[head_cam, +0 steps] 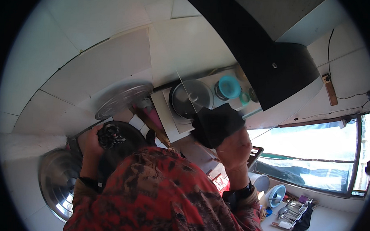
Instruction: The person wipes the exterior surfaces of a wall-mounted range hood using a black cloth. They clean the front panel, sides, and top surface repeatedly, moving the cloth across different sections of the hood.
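Note:
My left hand (pixel 90 141) grips a crumpled black-and-white patterned cloth (pixel 110 136) beside a dark round object (pixel 133 135). My right hand (pixel 235 148) is raised and holds a folded black cloth (pixel 217 124) at the clear glass panel of a black range hood (pixel 261 63); whether the cloth presses on the glass is hard to tell. Through the glass, a pan with a glass lid (pixel 193 95) shows on the stove (pixel 169 114), next to a turquoise bowl (pixel 229 87) and a small green cup (pixel 244 98).
Large shiny metal discs, one at the wall (pixel 125 97) and one at lower left (pixel 59 184), flank my left arm. A wooden board with a socket (pixel 330 90) hangs right of the hood. Below the window (pixel 307 145) are a light blue basin (pixel 276 195) and a utensil rack (pixel 297 213).

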Available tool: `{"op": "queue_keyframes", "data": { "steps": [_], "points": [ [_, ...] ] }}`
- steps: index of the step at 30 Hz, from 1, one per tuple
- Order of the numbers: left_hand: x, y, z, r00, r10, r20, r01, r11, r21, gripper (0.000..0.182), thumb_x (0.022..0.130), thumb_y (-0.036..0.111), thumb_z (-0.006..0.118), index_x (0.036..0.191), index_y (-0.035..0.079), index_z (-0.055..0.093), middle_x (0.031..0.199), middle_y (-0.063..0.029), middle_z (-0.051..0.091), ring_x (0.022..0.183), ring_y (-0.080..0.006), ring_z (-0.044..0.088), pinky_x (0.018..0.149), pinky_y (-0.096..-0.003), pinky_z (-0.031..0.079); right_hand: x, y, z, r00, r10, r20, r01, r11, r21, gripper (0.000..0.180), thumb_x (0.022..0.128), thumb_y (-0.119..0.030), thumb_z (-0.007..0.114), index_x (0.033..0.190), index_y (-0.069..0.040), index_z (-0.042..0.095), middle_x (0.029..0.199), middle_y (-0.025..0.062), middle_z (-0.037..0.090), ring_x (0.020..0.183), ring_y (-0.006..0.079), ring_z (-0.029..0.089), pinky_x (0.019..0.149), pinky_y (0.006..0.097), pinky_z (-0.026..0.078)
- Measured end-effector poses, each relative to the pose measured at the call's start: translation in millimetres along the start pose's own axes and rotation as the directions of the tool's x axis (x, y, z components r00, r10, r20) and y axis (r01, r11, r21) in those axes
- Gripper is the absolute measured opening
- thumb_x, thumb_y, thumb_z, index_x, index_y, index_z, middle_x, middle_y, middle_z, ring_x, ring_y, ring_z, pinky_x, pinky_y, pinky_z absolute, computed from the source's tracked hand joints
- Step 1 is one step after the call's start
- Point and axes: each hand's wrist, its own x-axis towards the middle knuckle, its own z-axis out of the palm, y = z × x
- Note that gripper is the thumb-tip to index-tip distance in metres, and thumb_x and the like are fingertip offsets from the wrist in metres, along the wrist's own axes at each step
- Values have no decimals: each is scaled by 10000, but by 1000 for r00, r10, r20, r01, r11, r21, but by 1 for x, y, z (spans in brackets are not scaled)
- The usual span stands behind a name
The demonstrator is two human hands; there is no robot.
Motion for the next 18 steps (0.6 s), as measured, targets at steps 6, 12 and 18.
{"op": "queue_keyframes", "data": {
  "steps": [6, 12, 18],
  "points": [
    [-8, 3, -19, 999, -1, 48, -1, 999, 38, 289, 883, 226, 485, 980, -17, 607, 920, -149, 666, 778, -289, 643, 742, -422, 540, 75, 23, 15, 990, 121, 74, -127, 988, 87, 110, 854, -198, 501, 845, -99, 548, 761, 12, 538, 722, 198, 532, 646, 348, 423],
    [-8, 6, -13, 998, 39, -40, -39, 999, 10, 300, 885, 232, 469, 967, -19, 611, 895, -146, 666, 770, -282, 638, 739, -411, 538, 22, 17, 36, 999, -22, -28, 22, 1000, -15, 262, 767, -96, 507, 1019, -78, 579, 1008, 68, 607, 993, 247, 542, 879, 370, 421],
    [-2, 6, 9, 999, -6, -50, 8, 999, 40, 296, 881, 218, 461, 949, -25, 617, 858, -144, 662, 753, -266, 637, 732, -391, 541, 41, 5, 4, 980, 20, 199, -37, 996, 80, 472, 758, -99, 538, 1224, -26, 514, 1287, 120, 535, 1184, 294, 500, 1071, 430, 312]
  ]
}}
